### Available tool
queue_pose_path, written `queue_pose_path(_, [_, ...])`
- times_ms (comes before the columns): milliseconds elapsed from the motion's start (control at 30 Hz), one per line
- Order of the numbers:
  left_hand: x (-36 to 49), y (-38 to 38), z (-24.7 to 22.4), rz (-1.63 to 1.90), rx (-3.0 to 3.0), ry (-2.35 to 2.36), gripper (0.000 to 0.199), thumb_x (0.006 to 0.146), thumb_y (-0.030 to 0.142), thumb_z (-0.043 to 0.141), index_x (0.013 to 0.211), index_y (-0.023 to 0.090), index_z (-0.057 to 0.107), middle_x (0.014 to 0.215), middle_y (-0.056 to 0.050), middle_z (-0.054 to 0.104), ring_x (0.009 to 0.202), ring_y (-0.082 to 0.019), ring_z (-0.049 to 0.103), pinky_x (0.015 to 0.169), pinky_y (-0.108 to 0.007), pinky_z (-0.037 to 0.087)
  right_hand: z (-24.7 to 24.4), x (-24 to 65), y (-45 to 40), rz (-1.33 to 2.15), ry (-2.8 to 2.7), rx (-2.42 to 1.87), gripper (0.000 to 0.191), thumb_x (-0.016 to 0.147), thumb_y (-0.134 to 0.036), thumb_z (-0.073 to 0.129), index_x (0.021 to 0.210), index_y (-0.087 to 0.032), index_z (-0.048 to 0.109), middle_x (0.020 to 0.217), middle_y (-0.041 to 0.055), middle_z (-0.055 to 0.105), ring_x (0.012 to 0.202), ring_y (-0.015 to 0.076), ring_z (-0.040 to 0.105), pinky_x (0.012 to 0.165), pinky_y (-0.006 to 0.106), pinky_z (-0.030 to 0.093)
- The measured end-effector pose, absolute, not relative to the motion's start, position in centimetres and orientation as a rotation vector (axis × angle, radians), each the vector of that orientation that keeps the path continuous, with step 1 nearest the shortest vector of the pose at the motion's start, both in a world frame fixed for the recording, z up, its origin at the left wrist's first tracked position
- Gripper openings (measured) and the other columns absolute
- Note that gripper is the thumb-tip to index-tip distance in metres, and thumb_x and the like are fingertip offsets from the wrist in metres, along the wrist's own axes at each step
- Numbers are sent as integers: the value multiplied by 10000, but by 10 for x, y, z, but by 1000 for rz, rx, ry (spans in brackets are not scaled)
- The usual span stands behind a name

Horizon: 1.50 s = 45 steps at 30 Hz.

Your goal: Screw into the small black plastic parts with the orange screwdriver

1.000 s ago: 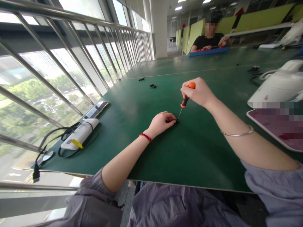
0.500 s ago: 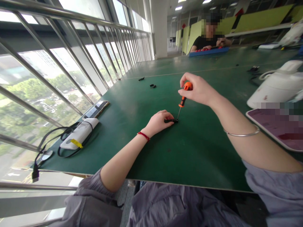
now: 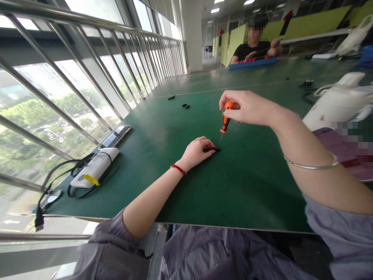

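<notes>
My left hand [image 3: 199, 152] rests on the green table [image 3: 241, 186], its fingers closed on a small black elongated part [image 3: 215, 149] that lies flat there. Above it, my right hand [image 3: 244, 107] grips the handle of an orange and black screwdriver [image 3: 226, 121]. The screwdriver stands nearly upright, leaning slightly, with its thin shaft reaching down to the right end of the black part. Whether the tip sits in a screw is too small to tell.
Several small black pieces [image 3: 185, 106] lie farther up the table. At left are a phone [image 3: 116, 137] and a white device [image 3: 96, 168] with black cable. At right stand a white bottle-like object [image 3: 335, 103] and a pink-edged tablet-like thing [image 3: 338, 149]. A person sits across with a blue tray [image 3: 253, 64].
My right hand has turned around the screwdriver handle, the wrist and forearm shifting rightward. The left hand and black part hold their place. The view has shifted slightly.
</notes>
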<state>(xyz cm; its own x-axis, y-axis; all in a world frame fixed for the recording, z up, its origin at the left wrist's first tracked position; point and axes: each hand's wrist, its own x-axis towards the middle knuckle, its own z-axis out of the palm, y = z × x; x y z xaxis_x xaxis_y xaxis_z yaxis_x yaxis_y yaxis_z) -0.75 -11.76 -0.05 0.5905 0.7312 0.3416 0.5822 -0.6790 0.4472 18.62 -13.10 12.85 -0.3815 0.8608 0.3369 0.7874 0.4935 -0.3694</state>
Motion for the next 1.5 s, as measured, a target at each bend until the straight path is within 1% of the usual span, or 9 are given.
queue_pose_path(200, [-7,-119,0,728,2560,1084,143,796,280,583,870,183,657,869,-22,588,786,-149,564,698,-257,468,134,190,-136,299,-2311,-1464,354,841,-496,434,840,-196,622,639,8,541,564,132,454,575,278,298])
queue_pose_path(400, [-7,-119,1,699,2570,1107,148,795,277,582,884,185,656,879,-25,593,803,-156,569,701,-261,468,138,194,-139,295,-2331,-1520,207,776,-374,548,900,-212,581,739,8,599,590,130,480,583,270,305])
queue_pose_path(633, [-8,-120,2,700,2571,1098,138,798,266,574,879,189,654,875,-22,601,819,-159,573,699,-258,468,139,186,-139,426,-2284,-1543,401,895,-503,302,787,-206,549,715,20,600,562,132,492,582,277,323])
queue_pose_path(767, [-8,-120,2,705,2577,1091,137,796,262,573,883,194,654,878,-19,601,820,-159,569,696,-258,468,139,186,-138,307,-2315,-1564,199,797,-395,507,882,-217,528,737,9,596,615,148,501,587,273,313])
queue_pose_path(833, [-7,-120,2,698,2574,1100,138,796,260,572,882,194,656,876,-20,600,822,-160,569,702,-260,470,139,188,-138,260,-2316,-1587,224,743,-357,569,910,-221,509,762,10,597,637,154,507,587,270,313])
queue_pose_path(1033, [-7,-119,1,712,2550,1094,137,793,271,579,872,194,660,869,-18,600,823,-160,571,704,-262,469,141,190,-142,411,-2304,-1678,352,841,-552,394,868,-221,513,644,1,557,535,136,469,551,273,303])
queue_pose_path(1233, [-9,-114,-2,717,2429,1074,151,776,291,610,854,181,680,863,-20,596,772,-139,570,695,-250,474,141,190,-140,281,-2355,-1598,231,754,-400,570,896,-225,518,768,5,607,601,139,495,570,266,303])
queue_pose_path(1400, [-8,-112,-3,738,2386,1062,149,765,281,621,842,172,687,846,-22,599,758,-136,564,684,-245,475,141,191,-142,333,-2367,-1586,319,824,-523,444,821,-228,565,647,-4,558,578,147,469,572,279,282])
queue_pose_path(1500, [-7,-112,-3,736,2376,1072,145,763,277,624,839,172,689,844,-23,604,751,-135,565,683,-248,478,141,191,-144,302,-2374,-1563,256,818,-461,461,844,-230,566,701,3,585,621,156,489,586,276,288])
